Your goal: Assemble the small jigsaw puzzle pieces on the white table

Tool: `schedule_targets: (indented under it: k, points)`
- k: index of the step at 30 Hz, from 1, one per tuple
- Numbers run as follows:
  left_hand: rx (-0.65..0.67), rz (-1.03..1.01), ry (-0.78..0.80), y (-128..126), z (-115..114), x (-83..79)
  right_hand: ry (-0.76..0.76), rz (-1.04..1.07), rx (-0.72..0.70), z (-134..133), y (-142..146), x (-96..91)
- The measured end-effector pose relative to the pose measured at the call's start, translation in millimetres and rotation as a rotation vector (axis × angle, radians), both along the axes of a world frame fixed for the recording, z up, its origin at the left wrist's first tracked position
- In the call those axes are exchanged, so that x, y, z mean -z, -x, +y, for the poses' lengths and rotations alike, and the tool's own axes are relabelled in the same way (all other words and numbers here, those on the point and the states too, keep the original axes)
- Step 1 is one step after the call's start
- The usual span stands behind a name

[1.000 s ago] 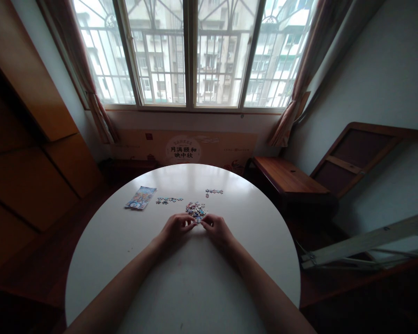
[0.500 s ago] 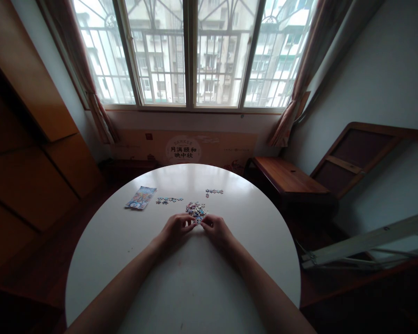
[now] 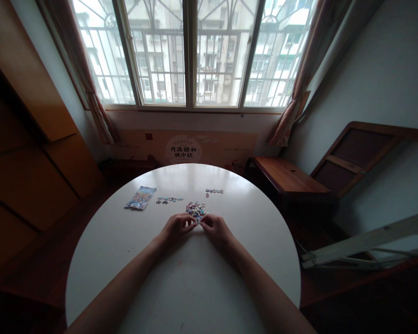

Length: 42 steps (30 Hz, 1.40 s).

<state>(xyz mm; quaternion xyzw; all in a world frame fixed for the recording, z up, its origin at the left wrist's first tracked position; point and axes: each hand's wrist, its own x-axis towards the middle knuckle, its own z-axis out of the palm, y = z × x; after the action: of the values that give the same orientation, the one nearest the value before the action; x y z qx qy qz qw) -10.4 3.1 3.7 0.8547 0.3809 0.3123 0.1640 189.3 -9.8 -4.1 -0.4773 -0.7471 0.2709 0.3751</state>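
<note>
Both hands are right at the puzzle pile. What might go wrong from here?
1. The left hand and right hand meet at the near edge of the loose pile of pieces; a nudge may scatter it.
2. A short joined strip lies just beyond the pile; a forward sweep might break it apart.
3. The light is dim and the pieces are tiny, so a wrong fit may go unnoticed.

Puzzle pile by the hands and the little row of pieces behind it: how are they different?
The puzzle pile is a jumbled heap; the little row lies flat in a line. The pile is bigger than the row. The pile sits by the left hand and right hand; the row lies apart, nearer the window. Both are colourful pieces on the white table.
</note>
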Motion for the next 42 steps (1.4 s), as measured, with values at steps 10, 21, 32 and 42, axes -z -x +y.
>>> schedule_targets:
  k: [10,21,32,42]
  points:
    - [0.004,-0.005,-0.024,1.8,1.0,6.2,0.012,-0.012,-0.022,0.5,0.3,2.7]
    - [0.013,0.0,-0.053,1.5,-0.6,4.3,0.016,-0.015,-0.01,0.1,0.7,3.6]
    - [-0.008,-0.015,-0.073,0.4,3.4,7.2,-0.001,-0.02,-0.035,0.8,0.1,4.2]
    - [0.001,-0.021,-0.073,1.4,1.2,6.2,-0.002,-0.026,-0.049,1.0,-0.8,5.4]
